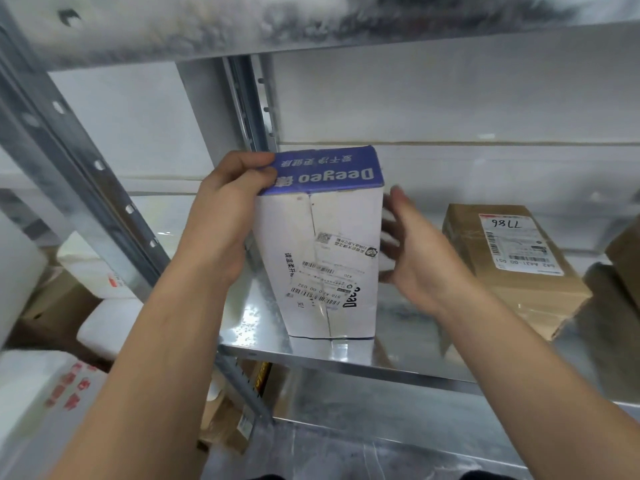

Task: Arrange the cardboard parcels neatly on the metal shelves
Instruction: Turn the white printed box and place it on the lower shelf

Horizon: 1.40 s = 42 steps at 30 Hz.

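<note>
Two bare forearms fill the lower half of the frame. The left forearm [149, 358] runs up from the lower left corner, broad at the edge and narrowing to the wrist. The right forearm [536, 368] comes in from the lower right edge and looks slimmer. Both are uncovered along all that shows. The left hand [221, 216], left of centre, is bare, its thumb and knuckles sharp. The right hand [415, 254], right of centre, is bare too, its fingers smeared by blur. At the bottom edge sit a dark patch [266, 477] and a second dark patch [485, 475]; too little shows to tell what they are.
</note>
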### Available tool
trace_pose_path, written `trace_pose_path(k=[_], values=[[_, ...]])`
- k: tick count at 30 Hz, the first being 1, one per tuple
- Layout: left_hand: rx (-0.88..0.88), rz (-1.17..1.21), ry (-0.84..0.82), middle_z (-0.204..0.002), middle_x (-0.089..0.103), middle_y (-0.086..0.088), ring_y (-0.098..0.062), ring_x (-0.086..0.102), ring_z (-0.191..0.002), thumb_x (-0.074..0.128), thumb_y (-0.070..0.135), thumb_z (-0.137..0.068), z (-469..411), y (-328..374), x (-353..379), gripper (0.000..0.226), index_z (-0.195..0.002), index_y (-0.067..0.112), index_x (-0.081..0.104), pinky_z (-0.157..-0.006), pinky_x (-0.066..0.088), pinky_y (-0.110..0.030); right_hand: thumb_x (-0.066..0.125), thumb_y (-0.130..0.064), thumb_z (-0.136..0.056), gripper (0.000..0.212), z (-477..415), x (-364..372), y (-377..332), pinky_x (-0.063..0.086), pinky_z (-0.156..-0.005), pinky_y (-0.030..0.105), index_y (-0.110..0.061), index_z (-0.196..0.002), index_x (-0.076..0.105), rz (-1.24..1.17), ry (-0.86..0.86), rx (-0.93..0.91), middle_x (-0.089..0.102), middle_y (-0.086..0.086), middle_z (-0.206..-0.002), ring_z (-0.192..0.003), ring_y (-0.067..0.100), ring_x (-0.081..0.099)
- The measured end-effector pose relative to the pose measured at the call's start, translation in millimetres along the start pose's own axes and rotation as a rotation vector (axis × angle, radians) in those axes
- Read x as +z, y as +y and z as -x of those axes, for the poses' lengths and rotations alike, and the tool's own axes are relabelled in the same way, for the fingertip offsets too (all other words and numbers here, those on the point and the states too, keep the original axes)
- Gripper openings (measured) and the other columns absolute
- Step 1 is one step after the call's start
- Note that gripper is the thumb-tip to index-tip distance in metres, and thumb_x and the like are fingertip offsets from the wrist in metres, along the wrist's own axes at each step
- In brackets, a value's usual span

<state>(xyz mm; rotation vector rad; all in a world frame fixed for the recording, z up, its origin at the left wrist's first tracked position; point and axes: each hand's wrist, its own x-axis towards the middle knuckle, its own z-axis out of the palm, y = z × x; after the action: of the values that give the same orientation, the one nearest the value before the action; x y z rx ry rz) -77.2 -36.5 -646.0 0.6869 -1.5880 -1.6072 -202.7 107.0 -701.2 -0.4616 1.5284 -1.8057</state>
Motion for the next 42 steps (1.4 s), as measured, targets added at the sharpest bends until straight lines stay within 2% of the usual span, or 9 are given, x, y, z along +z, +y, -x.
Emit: trace_pose_path(k=[2, 6, 9, 15, 22, 30, 33, 37, 42], values=[[-0.029, 0.044, -0.013, -0.082, 0.072, 0.006, -0.006, 0.064, -0.064, 0.055, 0.007, -0.098, -1.2, 1.3, 1.3, 0.021, -0.092, 0.023, 0.066, -0.055, 0.046, -0.016, 0.042, -0.06, -0.101, 0.036, 1.2, 7.7, -28.2, 0.047, -0.09, 0.047, -0.034, -0.105, 0.067, 0.019, -0.013, -0.051, 0.069, -0.003, -0.113, -0.111, 0.017, 0.061], [-0.095, 0.168, -0.039, -0.074, 0.07, 0.008, -0.009, 0.063, -0.061, 0.052, 0.003, -0.098, -4.0, 1.9, 4.6, 0.023, -0.089, 0.023, 0.059, -0.053, 0.048, -0.017, 0.057, -0.048, -0.1, 0.02, -0.8, 23.0, -60.4, 0.052, -0.08, 0.037, -0.03, -0.099, 0.065, 0.147, -0.037, -0.074, 0.073, -0.014, -0.072, -0.075, 0.005, 0.068], [-0.091, 0.195, -0.025, -0.074, 0.069, 0.005, -0.011, 0.063, -0.061, 0.051, 0.0, -0.097, -5.6, 0.1, 7.4, 0.023, -0.093, 0.021, 0.058, -0.053, 0.05, -0.019, 0.065, -0.034, -0.096, 0.014, -8.0, 27.8, -59.1, 0.051, -0.066, 0.031, -0.027, -0.107, 0.061, 0.194, -0.007, -0.071, 0.073, -0.006, -0.085, -0.067, 0.01, 0.069], [-0.058, 0.137, -0.007, -0.09, 0.068, -0.005, -0.018, 0.064, -0.067, 0.051, -0.003, -0.094, -5.8, -2.9, 8.4, 0.026, -0.095, 0.021, 0.06, -0.056, 0.051, -0.023, 0.061, -0.012, -0.096, 0.021, -10.8, 33.5, -57.3, 0.052, -0.05, 0.024, -0.015, -0.116, 0.059, 0.087, 0.023, -0.095, 0.071, 0.004, -0.086, -0.06, 0.016, 0.067], [-0.047, 0.14, -0.035, -0.092, 0.069, -0.009, -0.02, 0.066, -0.067, 0.051, -0.004, -0.095, -5.8, -4.9, 7.1, 0.025, -0.097, 0.02, 0.058, -0.052, 0.053, -0.023, 0.062, -0.001, -0.092, 0.02, -14.7, 35.5, -55.6, 0.058, -0.065, 0.034, -0.011, -0.109, 0.059, 0.023, 0.038, -0.121, 0.071, 0.008, -0.083, -0.065, 0.021, 0.069], [-0.064, 0.171, -0.007, -0.095, 0.069, -0.004, -0.015, 0.066, -0.066, 0.052, 0.001, -0.097, 0.5, -2.8, 9.3, 0.028, -0.113, 0.022, 0.059, -0.06, 0.055, -0.026, 0.064, -0.009, -0.094, 0.022, -6.4, 32.8, -54.5, 0.058, -0.062, 0.03, -0.013, -0.116, 0.06, -0.022, 0.024, -0.096, 0.074, 0.012, -0.098, -0.073, 0.022, 0.07], [-0.055, 0.212, -0.033, -0.093, 0.072, 0.0, -0.013, 0.069, -0.067, 0.051, 0.003, -0.099, 6.9, 1.7, 7.6, 0.032, -0.123, 0.024, 0.057, -0.06, 0.056, -0.024, 0.064, -0.013, -0.097, 0.02, -1.1, 30.7, -53.9, 0.056, -0.059, 0.026, -0.018, -0.116, 0.063, -0.06, -0.009, -0.114, 0.075, 0.005, -0.088, -0.068, 0.017, 0.071], [-0.052, 0.275, -0.075, -0.084, 0.076, 0.007, -0.009, 0.071, -0.071, 0.048, 0.01, -0.101, 11.7, 5.9, 6.9, 0.03, -0.128, 0.021, 0.058, -0.061, 0.055, -0.021, 0.063, -0.019, -0.099, 0.015, 3.0, 25.7, -51.8, 0.056, -0.073, 0.031, -0.025, -0.112, 0.063, -0.061, -0.023, -0.145, 0.077, -0.003, -0.084, -0.074, 0.015, 0.071], [-0.044, 0.305, -0.163, -0.103, 0.073, -0.004, -0.017, 0.069, -0.093, 0.044, 0.019, -0.101, 15.8, 10.1, 4.9, 0.039, -0.133, 0.005, 0.061, -0.077, 0.056, -0.025, 0.06, -0.016, -0.099, 0.009, 5.4, 19.4, -47.1, 0.051, -0.084, 0.038, -0.021, -0.104, 0.064, -0.114, -0.011, -0.117, 0.075, 0.003, -0.094, -0.085, 0.019, 0.068]])
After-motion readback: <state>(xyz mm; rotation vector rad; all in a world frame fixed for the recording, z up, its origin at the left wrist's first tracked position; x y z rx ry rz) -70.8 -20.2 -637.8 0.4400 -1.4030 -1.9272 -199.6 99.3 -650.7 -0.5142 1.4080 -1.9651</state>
